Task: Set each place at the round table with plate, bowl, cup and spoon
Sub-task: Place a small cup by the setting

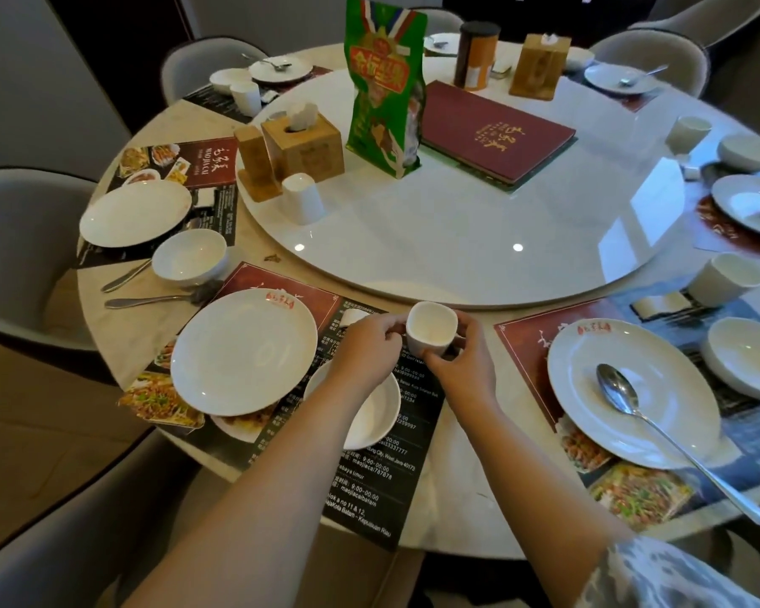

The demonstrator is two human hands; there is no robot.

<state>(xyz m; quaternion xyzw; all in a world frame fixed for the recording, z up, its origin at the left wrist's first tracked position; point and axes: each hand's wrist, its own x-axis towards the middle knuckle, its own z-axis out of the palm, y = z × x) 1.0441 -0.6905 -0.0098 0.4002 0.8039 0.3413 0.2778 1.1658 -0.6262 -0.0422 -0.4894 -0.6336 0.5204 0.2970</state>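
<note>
Both hands, left hand [371, 344] and right hand [455, 359], hold the cup [431, 329], fingers pinching its sides, above the mat beside the plate [242, 351]. Set it down gently and upright.

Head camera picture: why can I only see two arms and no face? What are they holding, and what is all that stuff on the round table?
The camera sits on the person's head and looks down, so you see only their arms. Both hands, the left hand and the right hand, hold one small white cup with their fingers. Below it lies a placemat with a white plate and a bowl. The place to the right has a plate with a spoon on it. In the middle stand a green bag, a red menu and a tissue box.
</note>
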